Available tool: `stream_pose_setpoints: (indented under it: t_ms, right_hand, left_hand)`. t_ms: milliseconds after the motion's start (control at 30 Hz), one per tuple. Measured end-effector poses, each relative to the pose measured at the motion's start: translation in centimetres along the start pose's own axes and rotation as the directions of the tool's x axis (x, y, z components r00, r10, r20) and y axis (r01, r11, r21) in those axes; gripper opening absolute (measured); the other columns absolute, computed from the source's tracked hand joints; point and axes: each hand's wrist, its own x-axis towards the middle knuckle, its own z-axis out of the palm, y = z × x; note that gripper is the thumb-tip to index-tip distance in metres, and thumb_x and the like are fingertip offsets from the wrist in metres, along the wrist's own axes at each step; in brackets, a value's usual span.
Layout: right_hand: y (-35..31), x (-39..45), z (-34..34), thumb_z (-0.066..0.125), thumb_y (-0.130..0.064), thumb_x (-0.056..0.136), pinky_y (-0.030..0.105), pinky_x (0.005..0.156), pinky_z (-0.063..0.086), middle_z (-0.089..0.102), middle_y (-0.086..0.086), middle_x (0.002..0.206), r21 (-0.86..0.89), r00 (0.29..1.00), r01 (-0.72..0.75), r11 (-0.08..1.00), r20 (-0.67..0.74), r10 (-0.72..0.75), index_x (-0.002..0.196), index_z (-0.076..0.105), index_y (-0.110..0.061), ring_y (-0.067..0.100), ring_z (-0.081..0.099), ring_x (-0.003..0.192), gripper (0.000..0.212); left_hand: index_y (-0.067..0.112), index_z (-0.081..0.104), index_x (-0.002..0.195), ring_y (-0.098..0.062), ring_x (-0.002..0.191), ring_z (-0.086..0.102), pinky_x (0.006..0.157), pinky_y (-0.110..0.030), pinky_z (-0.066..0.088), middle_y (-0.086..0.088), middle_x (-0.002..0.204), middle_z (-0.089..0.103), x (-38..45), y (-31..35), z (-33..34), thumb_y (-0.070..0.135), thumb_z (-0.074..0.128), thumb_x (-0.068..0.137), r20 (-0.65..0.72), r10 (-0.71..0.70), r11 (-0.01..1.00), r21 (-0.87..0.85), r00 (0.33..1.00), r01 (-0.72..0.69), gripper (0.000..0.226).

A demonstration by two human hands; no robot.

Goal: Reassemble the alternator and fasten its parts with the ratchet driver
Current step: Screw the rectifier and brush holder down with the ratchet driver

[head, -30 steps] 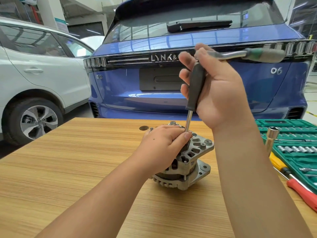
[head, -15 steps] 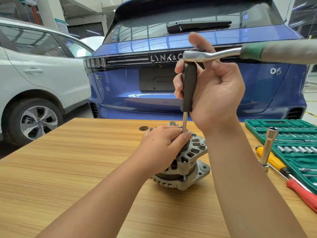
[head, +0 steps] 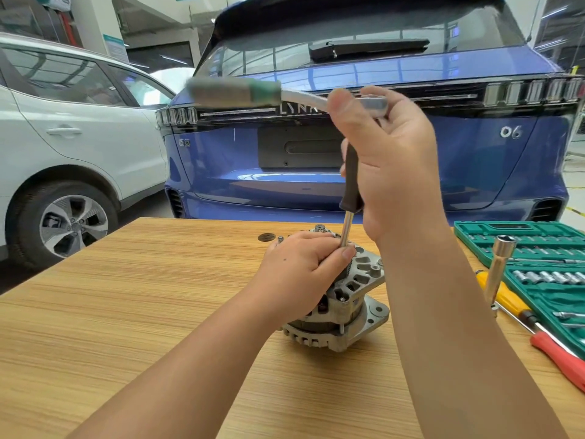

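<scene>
The alternator (head: 342,299) stands near the middle of the wooden tabletop (head: 126,312), and the left hand (head: 304,274) grips its upper housing, with the fingers curled over the top and the thumb pressed beside the tool shaft. Above the alternator, the right hand (head: 389,160) holds the ratchet driver (head: 349,182); its fingers are wrapped around the dark vertical grip and the metal head, while the blurred grey and green handle (head: 234,91) points to the left of the hand. The step in hand seems to be tightening a fastener on top of the housing. To do it well, I think the shaft should stay straight over the fastener, the left hand should keep the body from turning, and the swings should be short and even so the socket does not slip off. The tip itself is hidden behind the left thumb, so I cannot tell if it sits fully. The alternator is cast grey metal with ribbed openings and mounting ears, and it looks rough and heavy. To the right of the alternator lie a green socket case (head: 538,258), an upright chrome socket extension (head: 498,270) and a yellow-handled screwdriver (head: 506,299).
</scene>
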Motion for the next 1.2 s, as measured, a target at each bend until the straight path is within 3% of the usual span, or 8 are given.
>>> stream_pose_setpoints:
  t_ms: [67,133,267,367,467,700,933,1200]
  right_hand:
    - [0.0,-0.2,0.5,0.078,-0.029,0.085,0.022,0.063,0.048,0.062,-0.015,0.076,-0.212,0.982,0.114,0.971,-0.127,-0.142,0.116,0.058,-0.009,-0.003,0.054,0.063,0.043]
    - [-0.2,-0.3,0.4,0.075,-0.03,0.087,0.026,0.066,0.05,0.064,-0.01,0.082,-0.184,0.981,0.071,0.98,-0.162,-0.102,0.109,0.063,-0.007,-0.001,0.054,0.068,0.034]
    - [-1.2,0.5,-1.4,0.061,-0.032,0.095,0.03,0.074,0.048,0.076,0.001,0.107,0.26,0.953,-0.282,0.924,0.188,0.238,0.084,0.065,-0.023,0.014,0.063,0.084,0.015]
    - [-1.0,0.5,-1.7,0.065,-0.023,0.082,0.025,0.074,0.044,0.073,-0.005,0.108,0.409,0.895,-0.393,0.824,0.375,0.241,0.097,0.065,-0.018,0.009,0.062,0.083,0.016]
    - [-0.4,0.4,-1.1,0.069,-0.007,0.079,0.024,0.068,0.045,0.074,-0.006,0.1,0.373,0.922,-0.329,0.868,0.327,0.209,0.106,0.056,-0.02,0.01,0.065,0.078,0.033]
    - [1.1,-0.3,0.3,0.053,0.004,0.098,0.026,0.061,0.049,0.062,0.002,0.094,0.001,0.959,0.183,0.983,0.218,-0.179,0.12,0.052,-0.033,0.015,0.054,0.07,0.043]
    - [0.9,0.4,-0.5,0.033,-0.021,0.091,0.035,0.061,0.032,0.059,0.004,0.084,0.377,0.938,-0.077,0.923,0.341,-0.061,0.116,0.06,-0.016,0.021,0.045,0.067,0.038]
    - [0.8,0.6,-0.3,0.043,-0.037,0.098,0.029,0.06,0.039,0.057,0.003,0.083,0.322,0.958,-0.143,0.936,0.283,0.049,0.105,0.062,-0.021,0.018,0.048,0.066,0.026]
  left_hand:
    - [0.031,0.074,0.114,0.001,0.128,0.044,0.12,-0.057,0.025,0.022,0.127,0.065,0.0,0.0,-0.1,0.048,0.041,0.106,0.02,0.003,1.0,0.008,1.0,-0.003,0.038]
    - [0.034,0.075,0.111,0.001,0.13,0.043,0.12,-0.058,0.025,0.026,0.124,0.064,0.0,0.0,-0.1,0.047,0.042,0.106,0.023,0.006,1.0,-0.002,1.0,-0.006,0.036]
    - [0.035,0.075,0.118,0.01,0.12,0.034,0.12,-0.056,0.025,0.039,0.097,0.051,0.1,-0.1,0.0,0.046,0.044,0.106,-0.008,0.002,1.0,-0.013,1.0,-0.002,0.035]
    - [0.03,0.075,0.117,0.01,0.116,0.037,0.118,-0.055,0.027,0.03,0.109,0.06,0.1,-0.2,0.1,0.045,0.044,0.106,-0.019,0.015,1.0,-0.022,1.0,-0.015,0.037]
    - [0.023,0.075,0.113,0.009,0.112,0.038,0.117,-0.054,0.029,0.027,0.106,0.06,0.1,-0.3,0.2,0.047,0.042,0.106,-0.018,0.014,1.0,-0.005,1.0,-0.014,0.041]
    - [0.022,0.073,0.111,0.002,0.111,0.045,0.113,-0.05,0.034,0.015,0.114,0.067,0.3,-0.2,0.2,0.047,0.037,0.106,0.003,0.002,0.999,0.036,1.0,-0.002,0.044]
    - [0.019,0.073,0.113,0.007,0.107,0.041,0.115,-0.053,0.032,0.014,0.113,0.068,0.2,-0.2,0.2,0.046,0.041,0.107,-0.021,-0.005,1.0,0.003,1.0,0.005,0.043]
    - [0.019,0.073,0.114,0.007,0.108,0.04,0.112,-0.051,0.034,0.015,0.113,0.067,0.3,-0.2,0.3,0.047,0.041,0.107,-0.026,-0.01,1.0,0.004,1.0,0.01,0.043]
